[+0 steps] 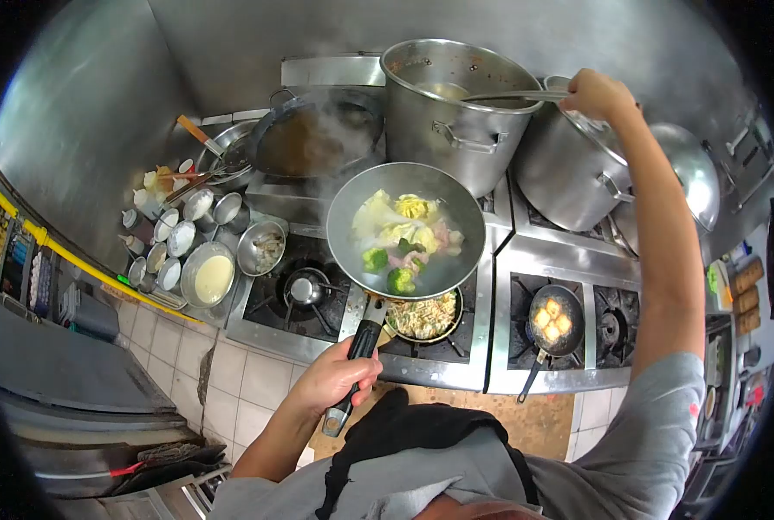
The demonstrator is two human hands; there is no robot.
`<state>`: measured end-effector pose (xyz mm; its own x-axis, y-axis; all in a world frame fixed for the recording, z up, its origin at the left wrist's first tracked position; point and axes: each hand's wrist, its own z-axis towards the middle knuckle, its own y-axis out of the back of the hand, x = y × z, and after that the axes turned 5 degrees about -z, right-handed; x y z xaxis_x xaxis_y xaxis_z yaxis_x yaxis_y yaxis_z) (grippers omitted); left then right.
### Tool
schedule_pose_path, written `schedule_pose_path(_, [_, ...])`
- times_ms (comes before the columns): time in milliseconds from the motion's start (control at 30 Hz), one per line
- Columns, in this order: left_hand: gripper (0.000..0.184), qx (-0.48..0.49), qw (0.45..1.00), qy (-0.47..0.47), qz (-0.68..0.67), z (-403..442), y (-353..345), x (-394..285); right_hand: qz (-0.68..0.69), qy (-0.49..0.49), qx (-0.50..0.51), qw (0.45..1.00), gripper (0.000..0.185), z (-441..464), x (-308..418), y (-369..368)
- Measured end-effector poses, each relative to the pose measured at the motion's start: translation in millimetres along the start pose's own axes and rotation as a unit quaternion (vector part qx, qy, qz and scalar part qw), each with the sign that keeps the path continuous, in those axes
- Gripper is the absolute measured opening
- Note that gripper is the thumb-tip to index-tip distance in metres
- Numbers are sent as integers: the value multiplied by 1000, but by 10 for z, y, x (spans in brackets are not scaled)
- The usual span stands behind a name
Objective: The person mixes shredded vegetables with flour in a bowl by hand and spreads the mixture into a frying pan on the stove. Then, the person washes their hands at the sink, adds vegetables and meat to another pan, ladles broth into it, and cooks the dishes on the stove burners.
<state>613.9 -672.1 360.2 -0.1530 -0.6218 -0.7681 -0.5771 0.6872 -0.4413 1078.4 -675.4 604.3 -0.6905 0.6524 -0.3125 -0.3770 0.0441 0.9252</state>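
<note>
My left hand (339, 377) is closed around the black handle of a grey frying pan (345, 227). The pan is held up over the stove, with broccoli (402, 279), pale yellow-green vegetables and pinkish pieces in steaming liquid. My right hand (601, 95) reaches far forward, gripping the metal handle of what looks like a ladle (513, 94). Its far end dips inside a tall stockpot (430, 130) and is hidden there. Below the raised pan, another pan of chopped food (426, 319) sits on a burner, partly covered.
A small frying pan (569, 340) with several golden round pieces stands on the right burner. Steam rises from a dark wok (283, 143). Bowls and cups, including a bowl of pale yellow liquid (214, 279), crowd the left side. A second stockpot (560, 169) stands at back right.
</note>
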Motion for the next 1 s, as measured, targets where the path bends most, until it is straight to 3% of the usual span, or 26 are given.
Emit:
schedule_pose_path(167, [12,3,1000,-8,7,13,-20,-11,18,36,-46,998,40,-227,-401,223])
schedule_pose_path(233, [12,8,1000,-12,5,14,-44,-30,29,44,-122,991,38,-365,-542,322])
schedule_pose_path(333, [12,10,1000,-12,-1,9,-75,-38,45,78,-115,989,37,-469,-885,522])
schedule_pose_path(467, [11,12,1000,-16,-7,-4,-114,-20,85,59,-8,995,33,-963,-994,946])
schedule_pose_path(633, [13,13,1000,-22,2,-29,-148,36,30,92,9,995,23,-1494,-809,1115])
schedule_pose_path(700, [13,8,1000,-18,-2,-58,-183,41,39,90,-4,995,23,-1596,-941,952])
schedule_pose_path(800, [13,14,1000,-20,-9,-73,-205,72,166,115,-153,967,37,-1479,-2277,-103])
schedule_pose_path(833, [13,10,1000,-21,-12,-81,-215,90,165,116,-152,968,37,-1658,-1983,23])
schedule_pose_path(900, [13,4,1000,-23,-16,-110,-226,119,40,51,-13,998,34,-2130,-1062,401])
schedule_pose_path(967, [13,-3,1000,-22,-14,-144,-235,148,17,163,-169,972,33,-2240,-1111,78])
schedule_pose_path(1000, [13,-4,1000,-23,-13,-153,-241,153,-9,169,-171,971,33,-2354,-945,139])
